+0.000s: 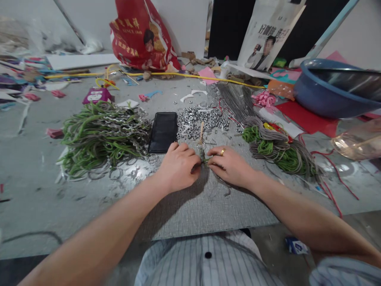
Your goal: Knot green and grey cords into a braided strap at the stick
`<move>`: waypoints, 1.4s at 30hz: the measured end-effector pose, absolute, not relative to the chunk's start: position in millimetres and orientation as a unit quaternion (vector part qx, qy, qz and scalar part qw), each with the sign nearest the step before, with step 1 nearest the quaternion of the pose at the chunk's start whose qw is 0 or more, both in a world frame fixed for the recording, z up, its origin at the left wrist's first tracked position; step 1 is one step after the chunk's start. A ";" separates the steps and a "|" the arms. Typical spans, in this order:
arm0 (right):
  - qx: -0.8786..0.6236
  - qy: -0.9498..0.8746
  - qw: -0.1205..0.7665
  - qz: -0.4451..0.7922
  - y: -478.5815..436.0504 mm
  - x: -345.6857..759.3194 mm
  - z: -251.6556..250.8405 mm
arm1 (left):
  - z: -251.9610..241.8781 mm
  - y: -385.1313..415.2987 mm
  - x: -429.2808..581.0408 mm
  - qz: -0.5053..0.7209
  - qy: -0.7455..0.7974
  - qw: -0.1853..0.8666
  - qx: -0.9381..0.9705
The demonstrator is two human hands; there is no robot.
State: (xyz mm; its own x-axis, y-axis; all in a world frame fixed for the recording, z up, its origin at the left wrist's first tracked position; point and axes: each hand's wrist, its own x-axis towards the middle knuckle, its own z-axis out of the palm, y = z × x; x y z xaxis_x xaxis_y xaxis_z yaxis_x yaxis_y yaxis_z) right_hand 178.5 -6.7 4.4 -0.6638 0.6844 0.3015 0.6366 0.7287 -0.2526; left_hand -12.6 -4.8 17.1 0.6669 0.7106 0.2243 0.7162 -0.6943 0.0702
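Note:
My left hand point(178, 167) and my right hand point(230, 166) meet at the middle of the grey table point(184, 210), fingers pinched together on a small green and grey cord piece point(205, 160) between them. My right hand wears a gold ring. A thin wooden stick point(202, 133) lies just beyond the fingertips, pointing at a heap of small metal nuts point(199, 119). A black phone point(163, 132) lies flat just left of the nuts.
A big pile of green and grey cords with metal rings point(101, 137) lies at the left, a smaller bundle point(276, 149) at the right. A blue basin point(333, 89), a red bag point(141, 33), paper scraps and a yellow cable point(184, 74) crowd the back.

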 end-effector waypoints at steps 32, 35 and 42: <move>-0.391 -0.878 0.255 0.110 -3.9 176.0 -4.0 | 12.6 -5.0 -9.8 -0.090 -0.409 0.000 -0.908; -0.394 -0.881 0.238 0.114 -4.7 174.8 -4.6 | 12.7 -4.7 -10.0 -0.090 -0.409 0.001 -0.908; -0.401 -0.878 0.225 0.132 -4.7 173.9 -6.0 | 12.7 -5.1 -10.5 -0.088 -0.408 -0.002 -0.909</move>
State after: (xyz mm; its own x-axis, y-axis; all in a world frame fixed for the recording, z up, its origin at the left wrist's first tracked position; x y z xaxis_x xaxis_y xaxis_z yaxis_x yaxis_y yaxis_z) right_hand 173.9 -4.7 -6.0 -0.5767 0.7636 0.2902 0.6448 0.6436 -0.4122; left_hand -10.5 -5.1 12.7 0.6511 0.7423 0.1584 0.7416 -0.6666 0.0752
